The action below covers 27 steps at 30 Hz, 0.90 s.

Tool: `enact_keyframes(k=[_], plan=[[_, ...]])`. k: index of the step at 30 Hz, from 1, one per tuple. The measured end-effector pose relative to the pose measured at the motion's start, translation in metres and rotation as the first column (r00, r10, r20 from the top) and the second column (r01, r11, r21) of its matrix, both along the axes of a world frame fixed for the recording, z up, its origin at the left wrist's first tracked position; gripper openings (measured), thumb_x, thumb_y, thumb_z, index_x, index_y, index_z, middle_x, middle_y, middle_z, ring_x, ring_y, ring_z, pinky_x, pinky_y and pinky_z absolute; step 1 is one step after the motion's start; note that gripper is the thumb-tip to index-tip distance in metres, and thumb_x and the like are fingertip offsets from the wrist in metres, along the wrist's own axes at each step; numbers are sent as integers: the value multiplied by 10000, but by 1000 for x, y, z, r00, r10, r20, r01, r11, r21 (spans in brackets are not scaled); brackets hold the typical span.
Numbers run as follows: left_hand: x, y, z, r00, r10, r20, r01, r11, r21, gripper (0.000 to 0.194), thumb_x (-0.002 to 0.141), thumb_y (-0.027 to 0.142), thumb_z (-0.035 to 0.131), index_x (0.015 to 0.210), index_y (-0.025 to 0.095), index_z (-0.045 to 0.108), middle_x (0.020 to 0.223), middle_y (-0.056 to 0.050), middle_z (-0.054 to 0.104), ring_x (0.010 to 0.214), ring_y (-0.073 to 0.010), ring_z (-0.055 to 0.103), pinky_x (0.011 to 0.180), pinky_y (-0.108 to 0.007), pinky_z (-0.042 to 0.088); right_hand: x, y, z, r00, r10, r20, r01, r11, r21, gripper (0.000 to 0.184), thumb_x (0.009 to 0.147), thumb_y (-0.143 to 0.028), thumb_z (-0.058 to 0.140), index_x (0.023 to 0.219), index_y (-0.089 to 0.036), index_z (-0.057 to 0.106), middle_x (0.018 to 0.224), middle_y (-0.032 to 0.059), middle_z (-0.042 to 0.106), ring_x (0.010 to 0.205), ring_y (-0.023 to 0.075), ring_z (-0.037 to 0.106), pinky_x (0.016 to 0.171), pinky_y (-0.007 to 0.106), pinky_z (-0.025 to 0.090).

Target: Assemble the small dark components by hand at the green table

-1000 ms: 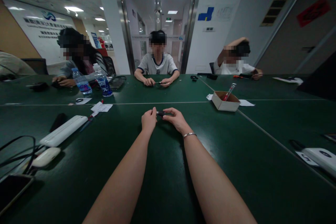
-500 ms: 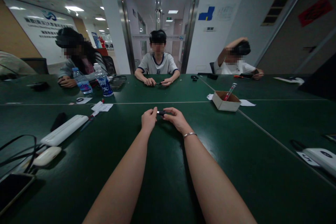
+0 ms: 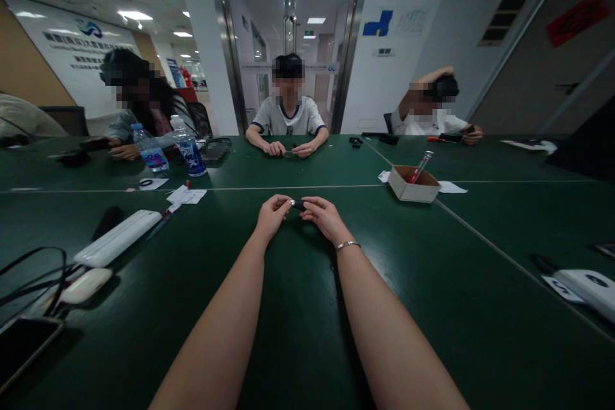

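Just above the green table, a small black piece with a silver end [image 3: 298, 205] is held level between my two hands. My left hand [image 3: 271, 214] pinches its silver end between thumb and fingertips. From the other side, my right hand [image 3: 327, 216] grips the black end with thumb and index finger. A silver bracelet [image 3: 348, 245] circles my right wrist. The piece is too small and dark to tell its exact kind, and my fingers cover both of its ends.
A shallow box [image 3: 414, 187] with a red-and-clear tube stands ahead to the right. Two bottles [image 3: 191, 148] are ahead to the left. A white power bank [image 3: 119, 240], cables and a phone [image 3: 29, 349] lie at left. Three people sit across the table [image 3: 307, 333].
My left hand has loosened and turned its fingers at the silver end, exposing more of the hand's inner side. The black piece has shifted slightly right. My right fingers have closed further around it.
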State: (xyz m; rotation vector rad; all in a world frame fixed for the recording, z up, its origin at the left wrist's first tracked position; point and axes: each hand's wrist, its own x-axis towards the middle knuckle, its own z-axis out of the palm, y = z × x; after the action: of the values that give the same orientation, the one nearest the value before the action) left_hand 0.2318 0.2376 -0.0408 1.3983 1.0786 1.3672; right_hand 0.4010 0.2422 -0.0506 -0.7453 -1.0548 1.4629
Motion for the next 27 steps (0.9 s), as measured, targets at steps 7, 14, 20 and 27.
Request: enact_keyframes(k=[7,14,20,27], plan=[[-1,2,-1,1000,-21,22,22,999,-29,383,679,427,704,973,182,676,948,-75,654,768,-161,595,570,-212,469,0,0,2,1000,-19,14,19,999,-28,274,698,-240,839,909,-143,692,731,50,687,630,149,668,592,212,562],[-1,1,0,996,46,-71,-46,999,0,320,717,342,665,985,167,681,953,-90,659,789,-166,592,583,-218,461,0,-1,2,999,-6,31,7,1000,-28,257,698,-231,837,899,-147,701,747,51,688,627,145,666,588,212,564],[-1,4,-3,992,75,-99,-80,996,-40,378,793,411,585,1058,148,650,857,-77,646,659,-138,565,522,-212,423,0,0,2,1000,-2,18,2,1000,-29,278,664,-228,846,890,-144,709,723,44,688,613,140,660,578,207,555],[1,4,-6,993,57,-104,-61,997,-38,365,801,393,571,1071,156,640,892,-79,648,687,-149,581,537,-224,439,-1,0,1,1000,-3,15,3,1000,-29,298,644,-233,853,888,-139,710,710,45,682,612,141,651,569,207,540]])
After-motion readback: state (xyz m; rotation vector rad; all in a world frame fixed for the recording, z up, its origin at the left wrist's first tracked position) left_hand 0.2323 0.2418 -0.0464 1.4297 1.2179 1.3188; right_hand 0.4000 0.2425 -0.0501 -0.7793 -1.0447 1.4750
